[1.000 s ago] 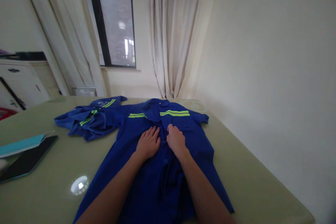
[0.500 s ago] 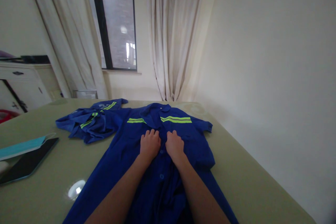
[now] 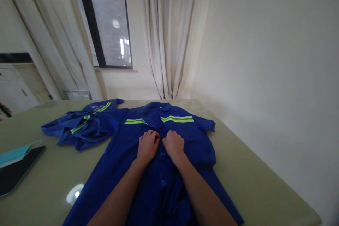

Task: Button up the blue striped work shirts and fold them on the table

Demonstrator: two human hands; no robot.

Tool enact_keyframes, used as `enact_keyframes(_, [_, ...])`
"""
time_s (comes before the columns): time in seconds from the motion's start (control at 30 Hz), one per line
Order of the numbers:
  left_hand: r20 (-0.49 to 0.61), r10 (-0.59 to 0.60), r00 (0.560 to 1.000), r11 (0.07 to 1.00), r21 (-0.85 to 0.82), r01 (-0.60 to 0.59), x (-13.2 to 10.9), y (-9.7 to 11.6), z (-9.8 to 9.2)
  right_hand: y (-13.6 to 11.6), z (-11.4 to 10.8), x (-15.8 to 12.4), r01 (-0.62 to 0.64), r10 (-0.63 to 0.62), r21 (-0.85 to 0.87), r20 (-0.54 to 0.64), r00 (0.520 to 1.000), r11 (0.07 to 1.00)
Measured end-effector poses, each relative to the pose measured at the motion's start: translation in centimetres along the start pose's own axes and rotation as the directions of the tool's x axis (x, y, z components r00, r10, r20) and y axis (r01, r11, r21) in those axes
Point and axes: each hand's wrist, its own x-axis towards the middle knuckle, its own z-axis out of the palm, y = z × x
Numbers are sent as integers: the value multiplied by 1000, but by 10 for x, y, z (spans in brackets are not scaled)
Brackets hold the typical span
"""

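Note:
A blue work shirt [image 3: 201,144] with yellow-green reflective stripes lies front up in front of me, its collar at the far end. Both hands work at its button placket, just below the collar opening. My left hand [image 3: 148,144] has its fingers curled on the left side of the front edge. Opposite it, my right hand [image 3: 174,144] is closed on the other side of the placket. The fingertips and the cloth between them are mostly hidden. Nearer to me, a button [image 3: 163,183] shows on the placket.
A second crumpled blue garment [image 3: 90,127] with the same stripes lies to the left, touching the shirt. A light blue face mask [image 3: 14,156] rests on a dark tablet-like slab [image 3: 21,169] at the table's [image 3: 53,176] left. A wall [image 3: 265,77] runs along the right.
My right hand has shifted slightly left, closer to my left hand at the placket. The view has turned a little to the right.

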Motion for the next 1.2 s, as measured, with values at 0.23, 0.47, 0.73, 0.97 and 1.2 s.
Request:
enact_keyframes(0.23, [-73, 96, 993, 988, -115, -104, -2, 5, -5, 18, 11, 15, 132, -60, 578, -142, 988, 805])
enact_keyframes(0.47, [-112, 78, 991, 964, -246, -103, 0, -1, 0, 14, 21, 13, 156, -94, 585, -135, 986, 796])
enact_keyframes(0.73, [-103, 87, 991, 937, -331, -116, 4, -7, 6, 17, 18, 15, 169, -138, 604, -98, 986, 779])
enact_keyframes(0.97, [-158, 20, 987, 930, -360, -76, 5, -7, 7, 20, 23, 19, 202, -116, 705, -168, 979, 680])
enact_keyframes(1.2, [-225, 61, 972, 916, -375, -144, 3, -6, 3, 19, 25, 15, 290, -153, 667, -257, 954, 686])
